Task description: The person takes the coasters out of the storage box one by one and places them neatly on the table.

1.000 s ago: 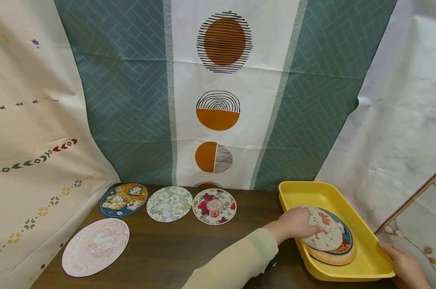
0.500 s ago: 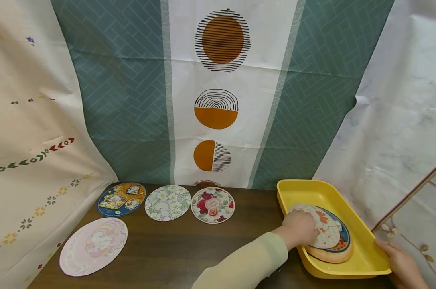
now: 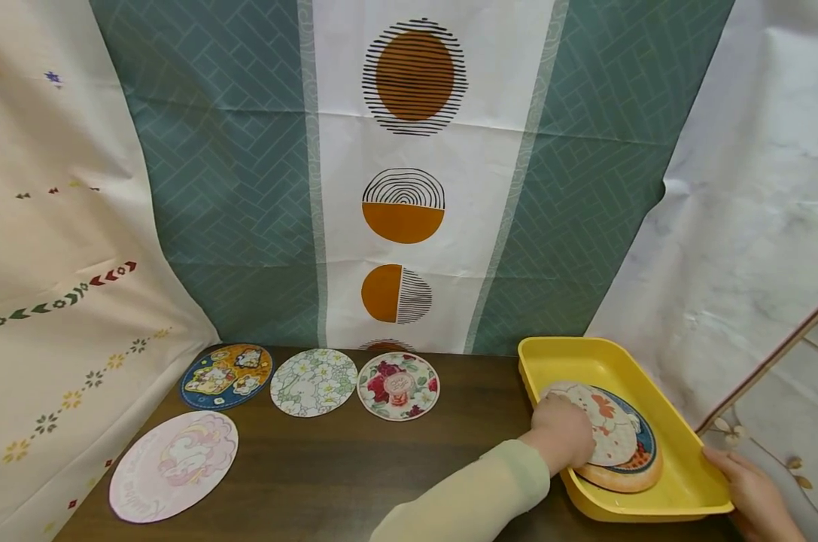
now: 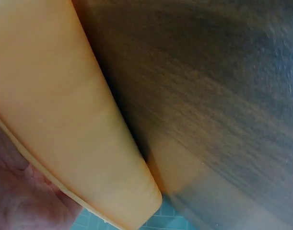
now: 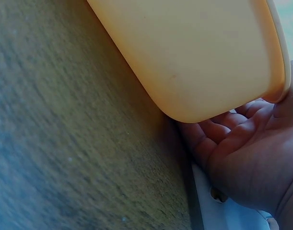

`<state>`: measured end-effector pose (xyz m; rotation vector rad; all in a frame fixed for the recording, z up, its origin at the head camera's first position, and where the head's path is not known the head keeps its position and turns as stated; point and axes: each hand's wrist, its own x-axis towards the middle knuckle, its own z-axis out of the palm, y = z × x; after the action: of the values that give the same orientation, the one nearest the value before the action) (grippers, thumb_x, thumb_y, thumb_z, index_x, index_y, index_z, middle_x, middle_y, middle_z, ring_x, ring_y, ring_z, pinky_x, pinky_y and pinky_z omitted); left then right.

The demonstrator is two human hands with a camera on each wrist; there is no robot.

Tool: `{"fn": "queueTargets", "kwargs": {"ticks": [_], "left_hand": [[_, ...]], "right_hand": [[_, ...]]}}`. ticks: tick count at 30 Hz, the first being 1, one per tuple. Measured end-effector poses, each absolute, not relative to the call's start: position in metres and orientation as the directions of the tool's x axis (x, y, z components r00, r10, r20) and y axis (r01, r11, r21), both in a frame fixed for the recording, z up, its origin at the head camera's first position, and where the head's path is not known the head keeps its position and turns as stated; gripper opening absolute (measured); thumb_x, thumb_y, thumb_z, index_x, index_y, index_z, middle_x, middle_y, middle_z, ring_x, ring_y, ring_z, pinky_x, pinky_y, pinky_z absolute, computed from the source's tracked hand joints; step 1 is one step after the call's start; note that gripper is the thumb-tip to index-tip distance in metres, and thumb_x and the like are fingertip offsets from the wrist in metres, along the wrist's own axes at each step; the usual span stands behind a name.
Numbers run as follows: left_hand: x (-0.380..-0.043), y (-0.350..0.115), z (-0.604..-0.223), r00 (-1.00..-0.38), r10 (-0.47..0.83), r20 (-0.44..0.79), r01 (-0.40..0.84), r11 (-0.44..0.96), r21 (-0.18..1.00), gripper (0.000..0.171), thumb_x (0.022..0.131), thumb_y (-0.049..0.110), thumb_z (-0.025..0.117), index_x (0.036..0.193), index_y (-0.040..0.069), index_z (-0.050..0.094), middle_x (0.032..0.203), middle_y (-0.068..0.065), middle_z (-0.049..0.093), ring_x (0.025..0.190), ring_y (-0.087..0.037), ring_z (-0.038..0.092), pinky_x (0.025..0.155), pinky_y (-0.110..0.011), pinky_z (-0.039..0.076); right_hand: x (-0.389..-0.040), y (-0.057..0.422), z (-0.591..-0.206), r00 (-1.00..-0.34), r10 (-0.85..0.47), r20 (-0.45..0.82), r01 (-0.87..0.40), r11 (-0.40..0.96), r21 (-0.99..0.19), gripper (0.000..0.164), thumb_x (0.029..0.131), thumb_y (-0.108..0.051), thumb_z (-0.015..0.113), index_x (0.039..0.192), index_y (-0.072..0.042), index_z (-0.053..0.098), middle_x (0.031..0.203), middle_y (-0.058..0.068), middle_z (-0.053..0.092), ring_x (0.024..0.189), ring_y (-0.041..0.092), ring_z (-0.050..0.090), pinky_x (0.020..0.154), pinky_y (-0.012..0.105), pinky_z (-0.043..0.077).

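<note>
At right of dark wood-grain table (image 3: 300, 470): yellow rectangular plastic tray (image 3: 696, 482), round printed discs (image 3: 618, 433) stacked inside. Left hand (image 3: 563, 432) grips left rim; right hand (image 3: 750, 491), right edge. Step, judged: two-sided hold; next move calls for level tray.

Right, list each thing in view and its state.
Yellow tray: upright, partly filled.
Cream disc: topmost in tray, partly hidden.
Blue disc: under it, mostly covered.
Tan-edged disc: lowest showing, mostly covered.
Pink disc: flat, uncovered.
Orange-and-blue disc: flat, uncovered.
White-flowered disc: flat, uncovered.
Rose disc: flat, uncovered.
Right hand: holding the tray's side.
Left hand: at the tray's edge, grip unclear.
Backdrop cloth: hanging, creased.
</note>
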<state>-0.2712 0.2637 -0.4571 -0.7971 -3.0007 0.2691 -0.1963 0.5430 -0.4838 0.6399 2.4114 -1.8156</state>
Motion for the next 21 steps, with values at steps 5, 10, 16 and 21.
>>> {"fn": "queueTargets", "kwargs": {"ticks": [5, 10, 16, 21], "left_hand": [[-0.271, 0.268, -0.455, -0.878, 0.476, -0.042, 0.474, 0.856, -0.206, 0.03, 0.095, 0.057, 0.06, 0.091, 0.032, 0.077, 0.103, 0.015, 0.066, 0.102, -0.01, 0.053, 0.101, -0.031, 0.039], [-0.269, 0.271, -0.454, -0.895, 0.442, -0.069, 0.445, 0.863, -0.242, 0.027, 0.096, 0.056, 0.058, 0.104, 0.037, 0.075, 0.114, 0.016, 0.065, 0.108, -0.009, 0.054, 0.103, -0.03, 0.038], [-0.267, 0.272, -0.455, -0.894, 0.445, -0.056, 0.441, 0.851, -0.286, 0.028, 0.096, 0.057, 0.059, 0.11, 0.038, 0.073, 0.115, 0.015, 0.065, 0.108, -0.01, 0.055, 0.105, -0.032, 0.039], [-0.268, 0.276, -0.457, -0.917, 0.384, -0.109, 0.398, 0.86, -0.319, 0.032, 0.097, 0.058, 0.056, 0.121, 0.04, 0.068, 0.125, 0.017, 0.062, 0.12, -0.009, 0.052, 0.112, -0.035, 0.034]], "right_hand": [[-0.196, 0.543, -0.482, -0.913, 0.298, -0.278, 0.352, 0.229, -0.908, 0.058, 0.109, -0.044, 0.039, 0.12, 0.012, 0.049, 0.09, -0.002, 0.061, 0.078, 0.017, 0.064, 0.071, 0.036, 0.058], [-0.195, 0.543, -0.483, -0.91, 0.312, -0.272, 0.348, 0.223, -0.91, 0.051, 0.11, -0.041, 0.037, 0.115, 0.008, 0.05, 0.088, 0.0, 0.061, 0.076, 0.018, 0.064, 0.069, 0.036, 0.058], [-0.197, 0.541, -0.484, -0.903, 0.334, -0.272, 0.353, 0.212, -0.911, 0.051, 0.11, -0.039, 0.037, 0.117, 0.011, 0.049, 0.087, 0.0, 0.061, 0.076, 0.017, 0.064, 0.069, 0.036, 0.058], [-0.196, 0.54, -0.483, -0.911, 0.303, -0.28, 0.349, 0.205, -0.914, 0.05, 0.11, -0.04, 0.039, 0.116, 0.008, 0.051, 0.088, -0.002, 0.062, 0.077, 0.017, 0.064, 0.07, 0.036, 0.058]]}}
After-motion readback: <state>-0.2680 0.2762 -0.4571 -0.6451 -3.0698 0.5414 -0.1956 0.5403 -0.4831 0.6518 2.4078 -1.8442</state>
